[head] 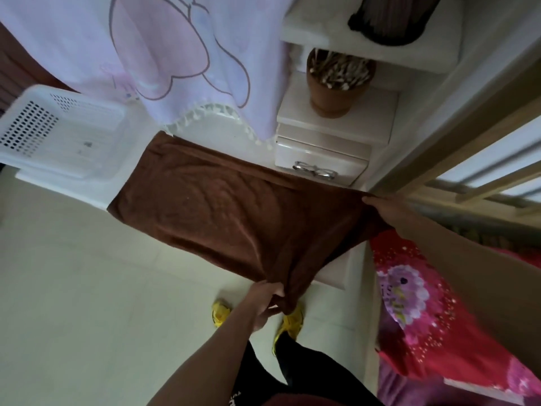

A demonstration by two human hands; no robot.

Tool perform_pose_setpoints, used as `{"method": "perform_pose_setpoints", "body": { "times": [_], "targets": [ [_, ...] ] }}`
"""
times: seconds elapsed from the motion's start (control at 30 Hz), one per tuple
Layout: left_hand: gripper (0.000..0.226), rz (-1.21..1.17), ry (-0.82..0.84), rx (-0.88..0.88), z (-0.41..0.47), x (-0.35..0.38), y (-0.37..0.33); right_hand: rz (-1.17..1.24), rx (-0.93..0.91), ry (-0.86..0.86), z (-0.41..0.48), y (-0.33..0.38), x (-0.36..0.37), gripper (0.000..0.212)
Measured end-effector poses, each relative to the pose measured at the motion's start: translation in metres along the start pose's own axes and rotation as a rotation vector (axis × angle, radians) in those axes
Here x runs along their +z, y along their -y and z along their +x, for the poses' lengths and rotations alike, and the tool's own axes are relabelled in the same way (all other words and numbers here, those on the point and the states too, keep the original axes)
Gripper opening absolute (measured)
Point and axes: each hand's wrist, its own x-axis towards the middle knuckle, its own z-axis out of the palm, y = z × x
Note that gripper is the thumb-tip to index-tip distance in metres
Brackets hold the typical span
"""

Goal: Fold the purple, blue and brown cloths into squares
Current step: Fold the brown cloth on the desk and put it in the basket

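The brown cloth point(222, 209) hangs spread out in the air in the middle of the head view, doubled over into a long band. My left hand point(268, 300) grips its near lower corner, bunched, above my yellow shoes. My right hand point(380, 209) pinches the other near corner at the right, by the bed. The cloth's far end reaches toward the white basket. A pale purple cloth point(164, 54) with a pink cartoon print and white tassels hangs at the top left. No blue cloth is visible.
A white perforated plastic basket point(58, 130) sits at the left on the pale tiled floor point(73, 288). A white drawer unit point(322, 153) with a terracotta pot point(336, 89) stands behind the cloth. A red flowered bedspread point(424, 312) lies at the right.
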Motion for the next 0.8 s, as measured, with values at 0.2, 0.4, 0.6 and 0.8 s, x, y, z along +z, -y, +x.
{"method": "perform_pose_setpoints", "body": {
  "times": [0.2, 0.4, 0.6, 0.8],
  "targets": [
    [0.039, -0.302, -0.112, 0.048, 0.003, -0.001, -0.002, -0.022, -0.128, 0.027, -0.034, 0.041, 0.005, 0.021],
    [0.066, -0.164, -0.389, 0.03, -0.002, -0.024, -0.015, 0.107, -0.193, 0.237, -0.056, 0.087, 0.037, 0.008],
    [0.015, 0.054, -0.195, -0.137, -0.042, -0.068, -0.054, 0.303, -0.078, 0.402, -0.066, 0.143, 0.081, 0.008],
    [0.032, 0.078, -0.099, -0.063, -0.07, -0.113, -0.091, 0.423, -0.101, 0.609, -0.076, 0.186, 0.118, 0.03]
  ]
}}
